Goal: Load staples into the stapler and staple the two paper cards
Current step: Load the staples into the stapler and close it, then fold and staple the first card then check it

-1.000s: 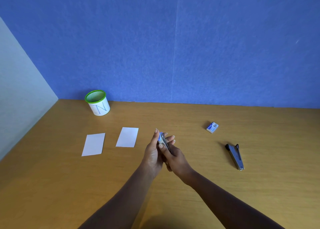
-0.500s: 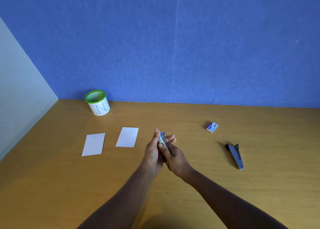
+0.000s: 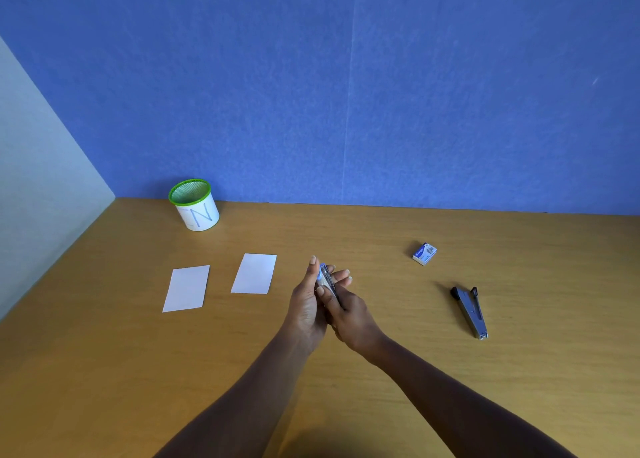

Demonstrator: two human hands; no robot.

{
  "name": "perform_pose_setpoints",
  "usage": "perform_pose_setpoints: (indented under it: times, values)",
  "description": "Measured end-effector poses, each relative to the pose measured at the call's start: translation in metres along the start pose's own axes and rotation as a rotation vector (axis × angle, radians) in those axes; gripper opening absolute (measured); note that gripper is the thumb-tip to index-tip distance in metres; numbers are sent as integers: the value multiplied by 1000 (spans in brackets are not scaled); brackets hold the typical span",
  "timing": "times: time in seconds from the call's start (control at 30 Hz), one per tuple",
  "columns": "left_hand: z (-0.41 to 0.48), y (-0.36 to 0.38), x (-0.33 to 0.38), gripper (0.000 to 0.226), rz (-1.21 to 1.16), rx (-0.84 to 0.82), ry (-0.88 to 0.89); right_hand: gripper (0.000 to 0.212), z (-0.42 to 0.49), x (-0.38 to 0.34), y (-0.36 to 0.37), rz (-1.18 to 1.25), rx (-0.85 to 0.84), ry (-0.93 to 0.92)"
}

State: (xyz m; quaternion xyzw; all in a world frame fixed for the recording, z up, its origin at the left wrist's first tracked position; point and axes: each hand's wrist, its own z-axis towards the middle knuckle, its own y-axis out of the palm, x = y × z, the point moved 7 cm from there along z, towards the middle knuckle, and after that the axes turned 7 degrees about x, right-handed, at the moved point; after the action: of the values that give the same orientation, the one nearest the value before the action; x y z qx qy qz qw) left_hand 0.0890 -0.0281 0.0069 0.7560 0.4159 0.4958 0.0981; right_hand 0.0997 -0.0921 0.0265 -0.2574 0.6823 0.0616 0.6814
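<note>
Stapler (image 3: 469, 313) lies untouched on the table (image 3: 104, 371). My left hand (image 3: 307, 307) and right hand (image 3: 354, 317) together pinch a small blue-and-silver piece (image 3: 325, 279); what it is, I can't tell. White cards (image 3: 254, 273) lie just left, staple box (image 3: 424, 253) and stapler well right.

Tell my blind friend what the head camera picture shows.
The left hand and right hand hold a small silvery thing over a table. Two cards and a cup sit left; a box and stapler right.
</note>
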Motion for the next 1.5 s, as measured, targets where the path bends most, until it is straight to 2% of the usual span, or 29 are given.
perform_pose_setpoints:
  times: [0.2,0.47,0.77,0.9,1.07,1.17,1.3,1.43,1.5]
  values:
    - [1,-1,-1,53,8,9,-8,26,0,2,0,13,10,12]
    - [1,-2,1,40,30,39,15,22,1,3,0,-19,12,17]
    - [1,-5,3,45,92,49,45,27,-3,3,6,72,-49,121]
    - [-1,-5,8,47,210,54,24,21,-1,0,4,105,-31,147]
    - [1,-9,15,38,309,49,57,33,7,2,5,61,-22,212]
    - [6,-12,21,47,399,44,78,33,11,4,6,39,-16,236]
    - [27,-37,46,54,509,230,145,34,15,8,6,70,30,270]
    - [52,-80,81,43,963,489,225,35,20,13,9,112,36,309]
    - [61,-94,96,29,1153,552,243,36,21,14,10,116,32,310]
